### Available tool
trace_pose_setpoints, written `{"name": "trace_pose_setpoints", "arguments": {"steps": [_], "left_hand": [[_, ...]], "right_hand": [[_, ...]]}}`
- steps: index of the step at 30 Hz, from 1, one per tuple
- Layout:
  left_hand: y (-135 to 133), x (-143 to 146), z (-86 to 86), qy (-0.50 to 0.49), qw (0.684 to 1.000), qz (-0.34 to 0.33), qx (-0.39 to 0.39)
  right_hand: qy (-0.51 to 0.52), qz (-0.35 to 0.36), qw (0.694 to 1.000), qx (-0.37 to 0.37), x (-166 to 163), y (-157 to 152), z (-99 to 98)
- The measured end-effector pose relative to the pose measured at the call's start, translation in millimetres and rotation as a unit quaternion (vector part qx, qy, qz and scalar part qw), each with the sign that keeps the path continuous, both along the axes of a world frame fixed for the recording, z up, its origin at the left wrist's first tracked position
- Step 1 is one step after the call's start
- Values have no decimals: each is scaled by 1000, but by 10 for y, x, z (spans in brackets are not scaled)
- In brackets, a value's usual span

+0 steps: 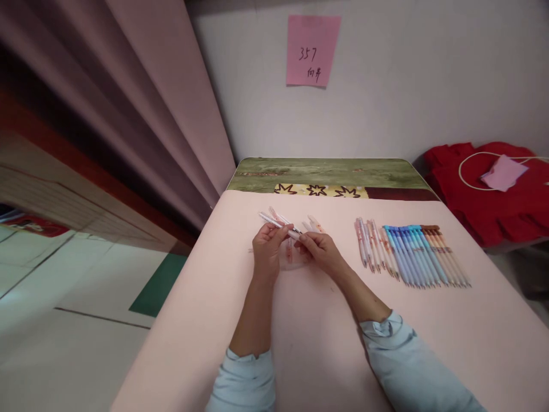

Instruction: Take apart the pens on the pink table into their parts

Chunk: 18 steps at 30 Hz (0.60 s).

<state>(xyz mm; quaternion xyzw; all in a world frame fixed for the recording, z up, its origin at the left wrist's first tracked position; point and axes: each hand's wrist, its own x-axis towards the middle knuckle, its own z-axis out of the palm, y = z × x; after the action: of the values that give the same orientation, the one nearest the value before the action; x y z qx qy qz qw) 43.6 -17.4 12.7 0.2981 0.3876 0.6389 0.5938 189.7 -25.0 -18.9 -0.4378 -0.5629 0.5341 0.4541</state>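
Note:
My left hand (266, 247) is closed around a slim white pen (274, 220), which slants from upper left down to the right above the table. At the lower right end of this pen, my right hand (322, 249) pinches with its fingertips. Beneath and behind the hands lie several loose clear and pinkish pens (316, 224), partly hidden by the fingers. To the right, a row of pens lies side by side: pale patterned ones (374, 243), blue ones (416, 257) and brown-topped tan ones (448, 257).
A pale pink sheet (317, 343) covers most of the table, whose green patterned far edge (343, 169) shows. Behind stands a white wall with a pink note (312, 51). A curtain (171, 97) hangs at left, and red cloth (476, 194) lies at right.

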Motion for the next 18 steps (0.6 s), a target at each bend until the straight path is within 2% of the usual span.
{"name": "trace_pose_setpoints", "arguments": {"steps": [12, 18], "left_hand": [[-12, 58, 31, -11, 999, 36, -35], [-12, 69, -4, -18, 998, 47, -41]], "right_hand": [[-8, -74, 997, 14, -30, 17, -9], [48, -91, 994, 27, -68, 19, -13]]}}
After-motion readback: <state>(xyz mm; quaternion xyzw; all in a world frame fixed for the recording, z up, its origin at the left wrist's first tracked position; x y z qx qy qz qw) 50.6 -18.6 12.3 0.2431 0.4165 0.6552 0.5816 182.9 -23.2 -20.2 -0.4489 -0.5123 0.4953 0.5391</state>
